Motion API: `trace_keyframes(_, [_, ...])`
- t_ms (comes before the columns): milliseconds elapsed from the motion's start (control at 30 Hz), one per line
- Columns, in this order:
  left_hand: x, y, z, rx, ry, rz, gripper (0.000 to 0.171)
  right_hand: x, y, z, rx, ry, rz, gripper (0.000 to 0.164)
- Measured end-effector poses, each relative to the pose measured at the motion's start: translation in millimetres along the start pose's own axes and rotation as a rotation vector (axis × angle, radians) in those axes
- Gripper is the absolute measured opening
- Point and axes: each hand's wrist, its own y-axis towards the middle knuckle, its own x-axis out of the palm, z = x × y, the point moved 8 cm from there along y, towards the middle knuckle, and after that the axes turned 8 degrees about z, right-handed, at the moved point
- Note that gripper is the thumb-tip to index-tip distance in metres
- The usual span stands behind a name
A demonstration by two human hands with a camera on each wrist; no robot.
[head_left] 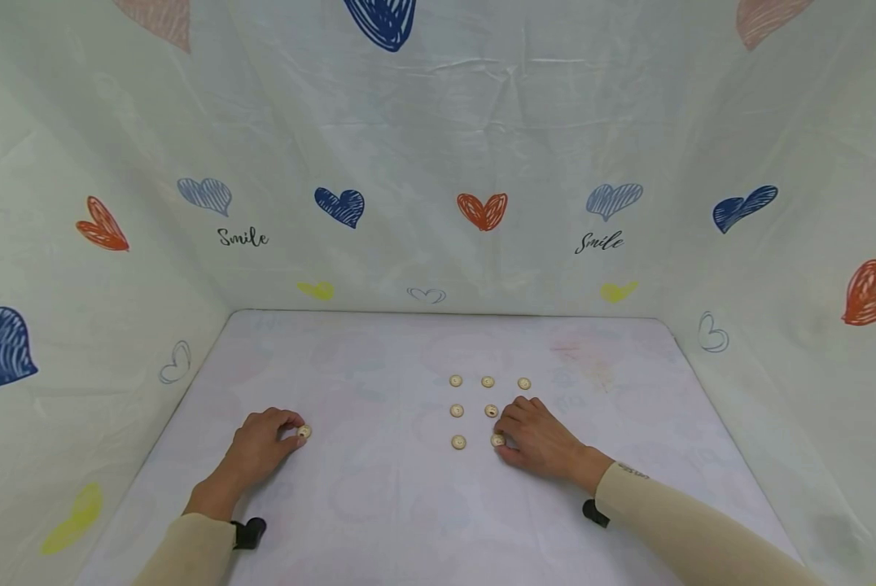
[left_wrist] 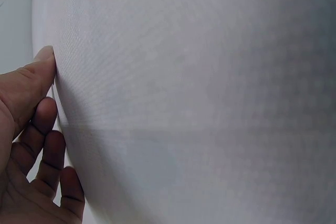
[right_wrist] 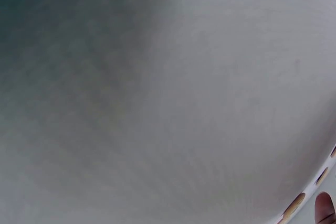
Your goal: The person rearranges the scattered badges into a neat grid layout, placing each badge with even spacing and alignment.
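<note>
On the left of the table, my left hand (head_left: 262, 448) pinches a small round pale wooden disc (head_left: 304, 431) between thumb and fingers, close to the tabletop. The left wrist view shows that hand (left_wrist: 37, 145) against the white surface, with the disc hidden. To the right, my right hand (head_left: 536, 439) grips another wooden disc (head_left: 498, 440) at the near end of the middle column of discs. Just beyond its fingers lies a disc with a dark mark (head_left: 492, 411). Only a fingertip (right_wrist: 324, 208) of the right hand shows in the right wrist view.
Several like discs lie in rows: a left column with its middle disc (head_left: 457, 411), and a far row ending at a right disc (head_left: 524, 383). The white table (head_left: 379, 505) is walled by a white curtain (head_left: 409, 138) printed with hearts.
</note>
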Motion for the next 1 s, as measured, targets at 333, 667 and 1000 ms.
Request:
trace_keyframes(333, [-0.1,0.2,0.0,0.003,-0.006,0.005,0.023,0.0,0.3,-0.1,-0.001,0.008,-0.009,0.019])
trace_keyframes(667, [-0.4,0.2,-0.5,0.008,-0.006,0.008,0.022,-0.1,0.5,-0.6,0.003,0.012,-0.017,0.02])
trace_keyframes(1000, [0.5,0.2,-1.1,0.005,-0.003,0.007,0.023,-0.7,0.4,-0.5,0.002,0.02,-0.005,0.02])
